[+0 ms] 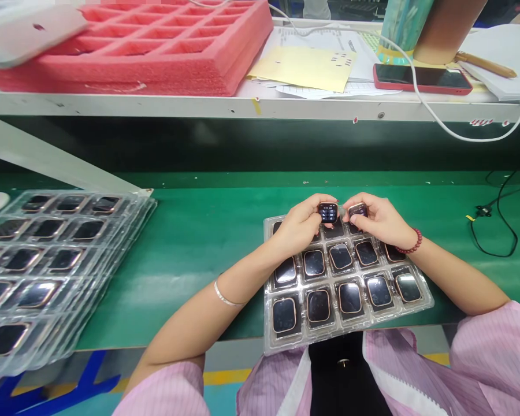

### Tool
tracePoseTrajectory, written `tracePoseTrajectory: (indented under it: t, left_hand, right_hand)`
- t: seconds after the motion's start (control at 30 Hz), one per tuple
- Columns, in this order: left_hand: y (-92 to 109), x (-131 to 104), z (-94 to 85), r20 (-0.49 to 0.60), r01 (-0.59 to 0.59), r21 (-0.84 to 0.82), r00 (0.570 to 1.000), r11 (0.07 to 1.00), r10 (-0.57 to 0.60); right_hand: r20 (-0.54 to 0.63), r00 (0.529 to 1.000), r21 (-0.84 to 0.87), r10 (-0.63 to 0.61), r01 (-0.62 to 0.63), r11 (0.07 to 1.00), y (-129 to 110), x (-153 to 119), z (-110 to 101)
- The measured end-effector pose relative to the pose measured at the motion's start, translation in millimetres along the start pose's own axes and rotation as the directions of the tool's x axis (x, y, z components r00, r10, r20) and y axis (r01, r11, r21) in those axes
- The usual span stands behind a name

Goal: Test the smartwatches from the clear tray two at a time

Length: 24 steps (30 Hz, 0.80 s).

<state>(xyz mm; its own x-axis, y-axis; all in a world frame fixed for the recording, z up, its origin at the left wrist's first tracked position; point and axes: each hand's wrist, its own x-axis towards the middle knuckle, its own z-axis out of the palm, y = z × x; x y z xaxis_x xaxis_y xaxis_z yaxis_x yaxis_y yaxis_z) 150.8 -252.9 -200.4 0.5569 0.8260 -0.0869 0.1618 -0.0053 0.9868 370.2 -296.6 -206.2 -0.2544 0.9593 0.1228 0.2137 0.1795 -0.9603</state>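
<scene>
My left hand (302, 222) pinches a smartwatch (328, 212) whose lit screen shows rows of small icons. In my right hand (379, 218) is a second smartwatch (357, 210), its screen also lit and partly covered by my thumb. Both watches are held close together, above the far edge of a clear plastic tray (281, 345). Rows of dark-screened watch faces with gold-coloured rims, such as this watch (350, 297), lie in the tray's pockets. My hands and forearms hide part of the back rows.
Stacked clear trays (125, 254) of watches stand at the left. A black cable (498, 254) lies on the green bench at the right. The shelf (190, 107) above carries red foam (216, 63), papers, and a phone (422, 79). A white cable (459, 137) hangs over its edge.
</scene>
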Motion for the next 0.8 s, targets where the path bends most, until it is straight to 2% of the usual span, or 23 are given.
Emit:
tracePoseTrajectory:
  t: [0.07,0.2,0.33,0.57,0.8]
  left_hand:
    - [0.7,-0.2,0.0,-0.015,-0.033,0.006,0.999,0.999,0.033]
    - [2.3,-0.4,0.4,-0.022,-0.056,-0.001,0.998,0.998,0.056]
    - [2.0,-0.3,0.2,-0.024,-0.072,-0.012,0.997,0.997,0.071]
    - [4.3,-0.8,-1.3,0.015,0.029,-0.071,1.000,0.997,-0.028]
    - [5.6,-1.0,-2.9,0.022,0.008,-0.070,1.000,0.998,-0.006]
  right_hand:
    - [0.020,0.999,0.007,-0.029,0.029,1.000,-0.1,0.1,0.5]
    - [0.065,0.997,0.032,0.046,-0.048,0.998,0.6,-0.1,0.0]
    - [0.067,0.998,0.035,0.006,-0.009,0.999,1.2,-0.9,-0.7]
    - [0.059,0.992,0.087,0.110,-0.115,0.990,0.9,-2.1,-2.7]
    - [0.012,1.000,0.020,-0.002,0.002,1.000,3.7,-0.2,-1.0]
